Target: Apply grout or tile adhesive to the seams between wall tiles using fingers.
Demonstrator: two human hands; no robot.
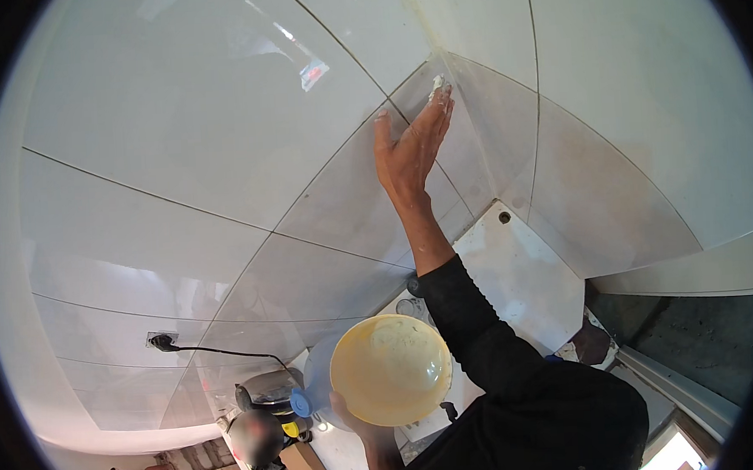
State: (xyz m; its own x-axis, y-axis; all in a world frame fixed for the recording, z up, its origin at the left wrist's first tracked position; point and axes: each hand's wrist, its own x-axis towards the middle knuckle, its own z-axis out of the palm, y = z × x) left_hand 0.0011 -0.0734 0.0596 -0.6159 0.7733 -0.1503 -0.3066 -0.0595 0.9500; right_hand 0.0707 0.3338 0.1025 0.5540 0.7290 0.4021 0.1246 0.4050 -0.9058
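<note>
- White paste is being pressed by the right hand [410, 152], open-fingered, into the tile joint [438, 85] at twelve o'clock.
- A yellow bowl [390, 369] is being cupped by the left hand [356, 416] at six o'clock, kept near for reloading.

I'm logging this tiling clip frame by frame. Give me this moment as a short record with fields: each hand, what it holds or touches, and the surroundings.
right hand: right hand raised, fingertips pressing white paste into the tile joint near the wall corner
left hand: left hand holds a yellow bowl from below, bowl smeared inside
wall: glossy white tiles
below: white counter; black cable plugged into a wall socket
</note>
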